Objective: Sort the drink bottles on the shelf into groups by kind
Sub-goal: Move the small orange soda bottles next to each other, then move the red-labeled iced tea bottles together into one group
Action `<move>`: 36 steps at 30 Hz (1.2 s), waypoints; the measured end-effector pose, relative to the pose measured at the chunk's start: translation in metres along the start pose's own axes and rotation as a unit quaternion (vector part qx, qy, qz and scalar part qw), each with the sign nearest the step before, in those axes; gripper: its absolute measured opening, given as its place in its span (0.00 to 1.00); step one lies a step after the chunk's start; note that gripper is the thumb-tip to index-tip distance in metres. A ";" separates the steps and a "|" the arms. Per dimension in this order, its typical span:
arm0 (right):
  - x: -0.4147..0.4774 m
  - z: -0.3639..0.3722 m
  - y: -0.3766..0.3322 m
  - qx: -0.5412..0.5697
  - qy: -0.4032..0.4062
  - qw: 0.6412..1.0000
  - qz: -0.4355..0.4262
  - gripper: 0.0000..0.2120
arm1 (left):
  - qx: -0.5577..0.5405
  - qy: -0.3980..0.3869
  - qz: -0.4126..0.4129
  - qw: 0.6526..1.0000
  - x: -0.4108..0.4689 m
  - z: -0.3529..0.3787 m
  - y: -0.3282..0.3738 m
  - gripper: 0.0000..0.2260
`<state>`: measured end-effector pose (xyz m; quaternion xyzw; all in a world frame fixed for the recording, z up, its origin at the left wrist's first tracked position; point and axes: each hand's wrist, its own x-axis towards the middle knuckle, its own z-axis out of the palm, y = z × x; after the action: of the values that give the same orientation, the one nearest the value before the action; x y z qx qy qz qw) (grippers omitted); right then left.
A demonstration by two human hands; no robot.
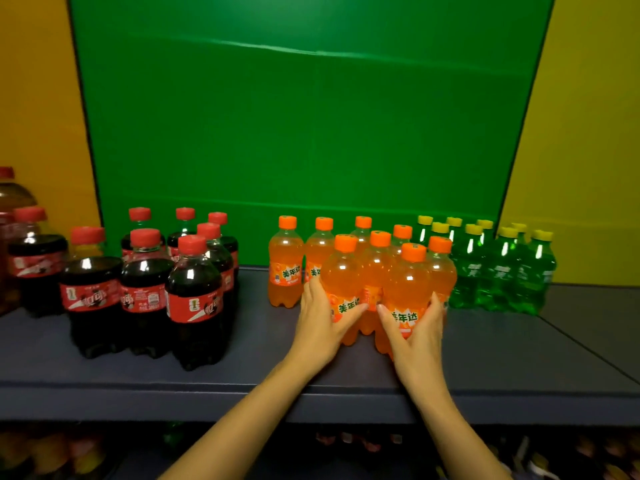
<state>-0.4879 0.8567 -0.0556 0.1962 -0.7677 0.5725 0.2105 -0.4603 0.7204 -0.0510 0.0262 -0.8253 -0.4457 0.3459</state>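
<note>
Cola bottles [145, 289] are standing grouped at the left of the shelf [263, 348]. The left hand [322, 320] is curling its grip round the left front orange bottle [341, 278], the right hand [417, 330] round the right front orange bottle [407, 285]. They are best pushing low and evenly, keeping both upright, clear of the green bottles [502, 271].

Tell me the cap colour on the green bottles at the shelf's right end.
Yellow caps on the green bottles; head view.

I see open shelf [256, 341] between the cola bottles [194, 299] and the orange bottles [285, 268]; the green bottles [498, 271] stand tight against the orange group's right side.
</note>
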 end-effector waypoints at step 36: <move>-0.101 0.121 -0.143 0.102 -0.031 0.955 -0.278 0.14 | 0.143 0.250 -0.026 0.957 -0.130 -0.356 -0.053 0.04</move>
<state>-0.3375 0.7076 -0.0279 0.4399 -0.6268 0.5600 0.3162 -0.1639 0.4791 -0.0328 0.2072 -0.7666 -0.3108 0.5223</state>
